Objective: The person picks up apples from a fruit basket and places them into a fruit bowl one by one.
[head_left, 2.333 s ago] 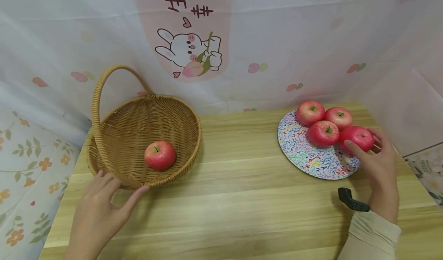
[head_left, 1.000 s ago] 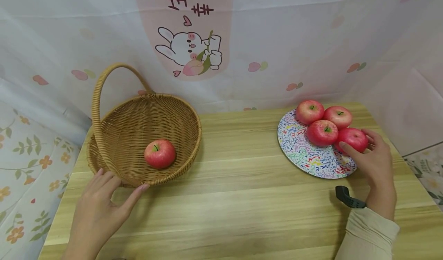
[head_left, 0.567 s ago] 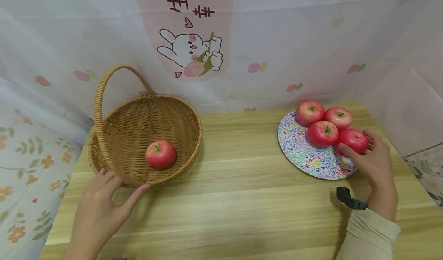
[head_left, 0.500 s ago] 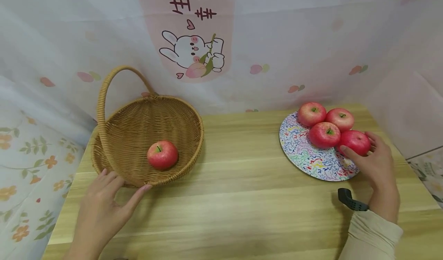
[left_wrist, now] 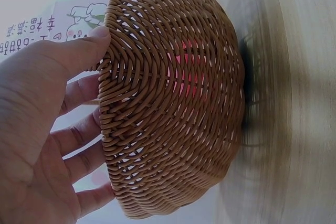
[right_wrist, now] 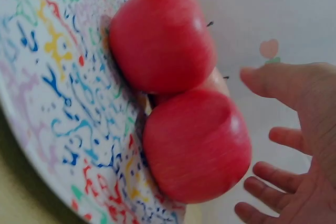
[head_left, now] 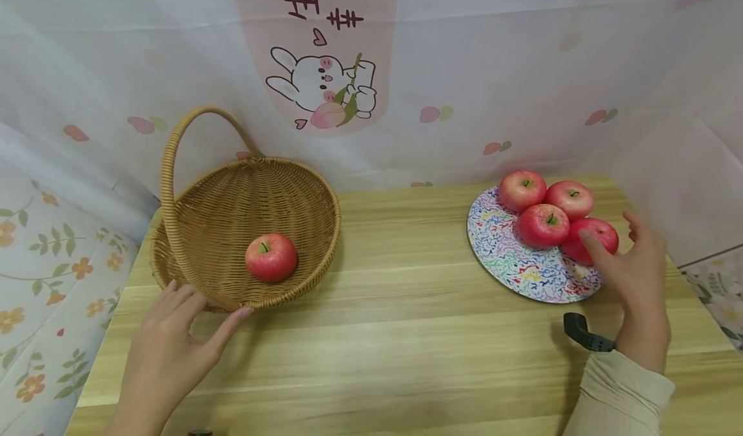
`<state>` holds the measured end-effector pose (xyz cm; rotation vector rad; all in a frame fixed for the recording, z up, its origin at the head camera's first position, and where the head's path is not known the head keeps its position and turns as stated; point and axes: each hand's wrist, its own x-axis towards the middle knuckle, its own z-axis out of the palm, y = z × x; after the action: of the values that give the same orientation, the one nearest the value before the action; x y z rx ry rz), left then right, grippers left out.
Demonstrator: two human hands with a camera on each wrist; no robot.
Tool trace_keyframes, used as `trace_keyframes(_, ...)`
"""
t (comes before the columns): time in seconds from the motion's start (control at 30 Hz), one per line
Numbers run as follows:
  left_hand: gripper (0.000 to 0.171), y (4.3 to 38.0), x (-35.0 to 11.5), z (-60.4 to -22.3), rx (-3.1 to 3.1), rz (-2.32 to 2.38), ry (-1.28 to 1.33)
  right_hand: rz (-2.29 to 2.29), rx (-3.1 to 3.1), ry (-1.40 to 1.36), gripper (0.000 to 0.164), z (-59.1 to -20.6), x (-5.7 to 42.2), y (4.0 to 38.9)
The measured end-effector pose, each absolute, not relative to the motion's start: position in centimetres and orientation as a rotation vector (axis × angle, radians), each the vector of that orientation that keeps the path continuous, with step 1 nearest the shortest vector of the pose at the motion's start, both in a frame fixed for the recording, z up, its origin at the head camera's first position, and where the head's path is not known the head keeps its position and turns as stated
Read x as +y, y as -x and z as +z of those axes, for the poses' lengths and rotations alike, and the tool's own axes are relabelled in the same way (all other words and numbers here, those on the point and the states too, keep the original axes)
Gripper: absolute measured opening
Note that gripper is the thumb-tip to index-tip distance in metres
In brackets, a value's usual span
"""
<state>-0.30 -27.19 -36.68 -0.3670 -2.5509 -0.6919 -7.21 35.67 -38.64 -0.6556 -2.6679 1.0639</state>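
My left hand (head_left: 165,352) holds the near rim of a tan wicker basket (head_left: 313,217) with an arched handle. In the left wrist view, the thumb lies over the rim and the fingers (left_wrist: 79,135) are behind it. One red apple (head_left: 271,257) sits inside the basket. At the right, my right hand (head_left: 635,271) hovers beside the front-right apple (head_left: 571,246), fingers spread. In the right wrist view, a gap shows between the hand and that apple (right_wrist: 197,148). It rests on a round, multicoloured patterned plate (head_left: 502,258), against another apple (right_wrist: 163,38).
Other red apples (head_left: 522,191) cluster at the back right of the plate. The wooden table (head_left: 400,307) stretches between basket and plate. A white printed curtain (head_left: 453,55) hangs behind, and floral cloth (head_left: 58,313) lies to the left.
My right hand has let go of the front-right apple and spread its fingers. Earlier, that apple shifted slightly left toward the others. The left hand stays on the basket rim.
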Motion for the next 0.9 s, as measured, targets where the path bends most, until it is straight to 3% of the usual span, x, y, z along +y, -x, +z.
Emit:
trace_keyframes(0.13,0.038,0.1,-27.3,-36.7,-2.566,-0.699,0.355,1.036,-2.576,0.682,0.075,-38.1,34.7,7.3)
trace_keyframes(0.47,0.061,0.4,-27.2,-37.0,-2.55,-0.685,0.38,0.97,-2.404,0.46,0.059,-37.1,31.4,8.8)
trace_keyframes(0.73,0.066,0.4,-27.3,-36.5,-2.541,-0.706,0.376,1.033,-2.337,0.321,0.05,-36.8,28.9,9.8)
trace_keyframes(0.9,0.055,0.6,-27.2,-36.7,-2.526,-0.728,0.382,1.145,-2.347,0.265,0.049,-36.0,27.9,10.2)
